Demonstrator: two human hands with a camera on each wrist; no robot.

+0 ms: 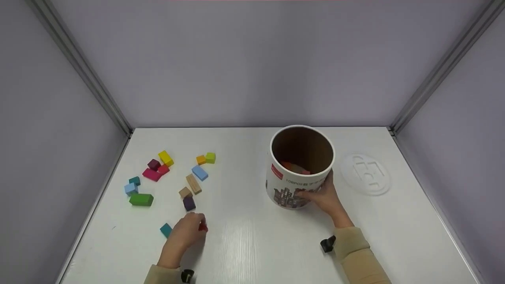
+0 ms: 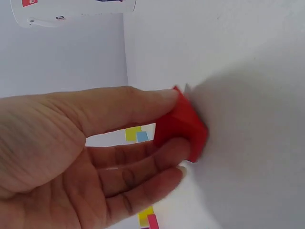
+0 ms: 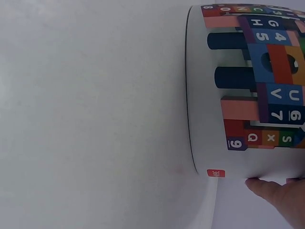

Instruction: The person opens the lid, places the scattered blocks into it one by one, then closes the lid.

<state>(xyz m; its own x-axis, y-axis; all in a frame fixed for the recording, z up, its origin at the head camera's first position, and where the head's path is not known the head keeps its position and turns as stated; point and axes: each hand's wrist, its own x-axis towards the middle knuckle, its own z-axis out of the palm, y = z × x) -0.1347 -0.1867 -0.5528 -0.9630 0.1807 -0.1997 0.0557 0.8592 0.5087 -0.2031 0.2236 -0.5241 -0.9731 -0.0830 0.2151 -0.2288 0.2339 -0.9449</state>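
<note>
My left hand [image 1: 186, 230] pinches a red block [image 2: 183, 126] between thumb and fingertips, close over the white table at the front left. The block shows angled faces and a pointed top corner in the left wrist view. A teal block [image 1: 166, 230] lies beside that hand, partly covered by it. On the right, my right hand [image 1: 325, 197] holds a tall white printed bucket [image 1: 290, 189] by its side, thumb across the front. The bucket stands upright with its mouth uncovered, and some red and orange pieces [image 1: 296, 167] show inside.
Coloured blocks lie scattered over the left of the table, among them a green block [image 1: 141, 199], a dark purple block [image 1: 189, 203] and a yellow block [image 1: 166, 157]. A clear round lid [image 1: 365, 174] lies right of the bucket. Grey walls [image 1: 252, 63] enclose the back and sides.
</note>
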